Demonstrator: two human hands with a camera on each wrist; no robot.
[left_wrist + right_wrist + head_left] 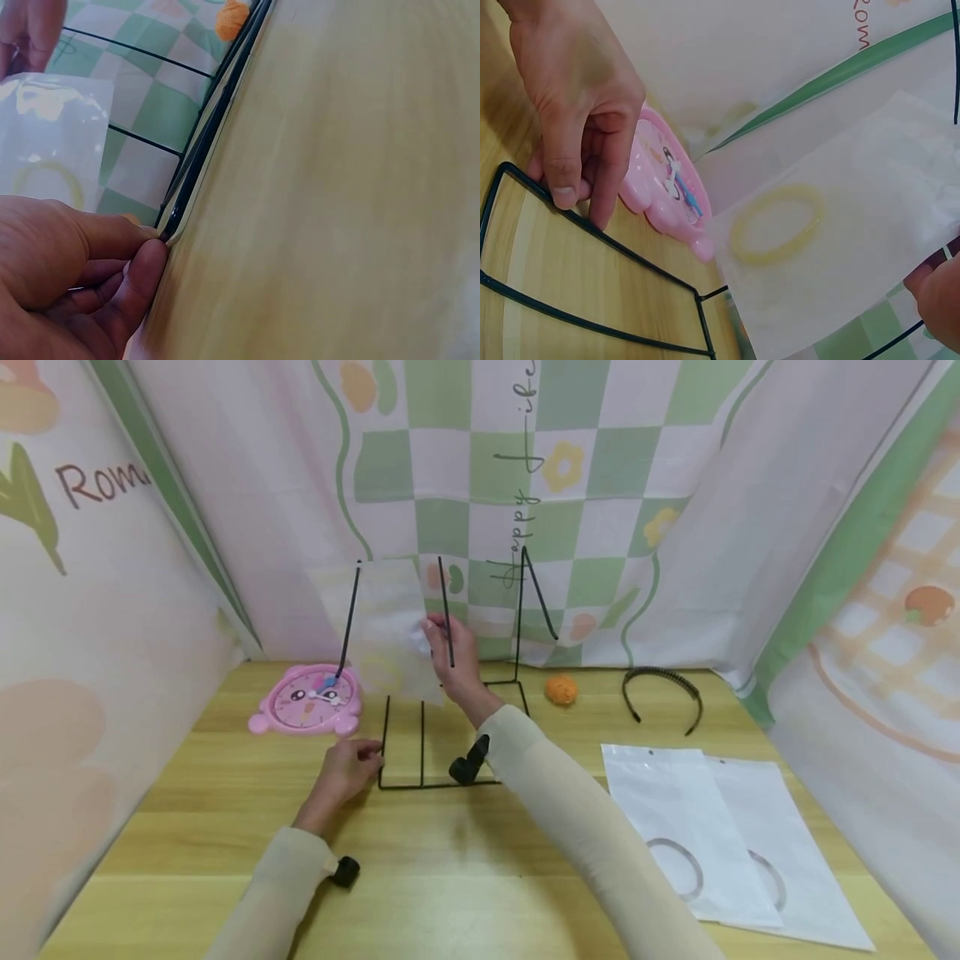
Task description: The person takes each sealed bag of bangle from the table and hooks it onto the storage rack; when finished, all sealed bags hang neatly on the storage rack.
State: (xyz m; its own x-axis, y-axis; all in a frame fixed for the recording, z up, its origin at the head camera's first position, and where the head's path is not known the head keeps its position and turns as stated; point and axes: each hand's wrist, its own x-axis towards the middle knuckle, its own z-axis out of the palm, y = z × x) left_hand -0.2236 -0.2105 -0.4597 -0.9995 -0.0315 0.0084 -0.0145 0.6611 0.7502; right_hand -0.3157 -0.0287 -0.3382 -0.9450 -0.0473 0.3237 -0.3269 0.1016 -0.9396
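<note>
1. Black wire rack (422, 743): ctr of the head frame, on your wood tabletop (450, 893), w/ a printed curtain (660, 527) filling the top of the frame behind. Slanted rods show in the upper half; base rails sit mid-frame.
2. Flat white bags (675, 810): two, lower R of the frame, overlapping on the tabletop. Each shows a curved grey band toward its btm.
3. Plastic bag (390, 627), see-thru whitish: upper ctr-L of the frame, up off the tabletop, in your R hand. Yellow ring shows on it, approx ctr in the R wrist view; can't tell if it's print or a thing inside. Rack's L rod lines up w/ it in the head view; can't tell if they touch.
4. Pink clock (303, 697): L of ctr, on the tabletop just beside the rack, w/ a cartoon face, rounded knobs & white/blue pointers.
5. Your R hand (462, 660): mid-frame, thumb & fingers pinching the bag's R edge. Rack's middle rod crosses in front of it.
6. Your L hand (345, 770): just L of ctr, thumb & fingertips closed on the rack's base near its front L corner; the L wrist view has this pinch lower L.
7. Black headband (660, 672): R of ctr, on the tabletop, curve toward the top of the frame.
8. Orange ball (561, 690): slightly R of ctr, between rack & headband, rough-looking.
</note>
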